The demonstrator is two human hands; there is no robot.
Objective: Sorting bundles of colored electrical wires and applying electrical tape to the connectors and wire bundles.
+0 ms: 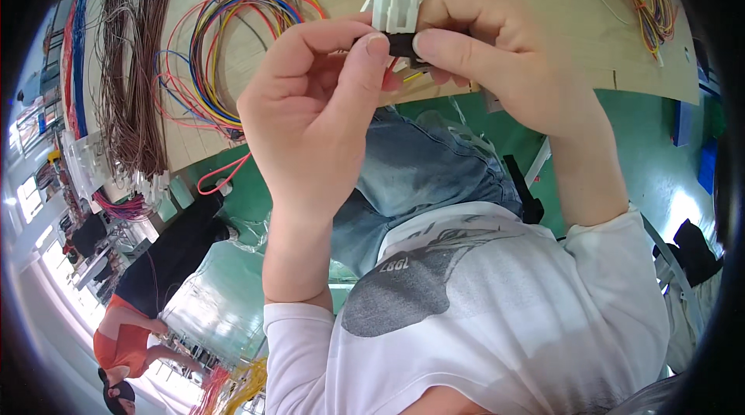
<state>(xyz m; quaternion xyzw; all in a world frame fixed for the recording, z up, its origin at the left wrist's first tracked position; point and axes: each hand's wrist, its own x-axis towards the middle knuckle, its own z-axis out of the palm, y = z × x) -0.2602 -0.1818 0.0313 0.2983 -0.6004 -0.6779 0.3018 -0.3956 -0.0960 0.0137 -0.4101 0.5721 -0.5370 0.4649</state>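
Your left hand (pixel 310 101) and right hand (pixel 508 58) are holding the white plug (pixel 397 8) above the bench's near edge (pixel 605 77), fingers (pixel 377 45) pinching the black piece (pixel 401 45) beneath; wires (pixel 414 76) are seemingly joining already, remaining work isn't showing.

You see green floor (pixel 636 136) below the near edge of the tan surface (pixel 597 43); light (pixel 683 209) glares beyond its right corner; windows (pixel 29 198) shine past its left edge.
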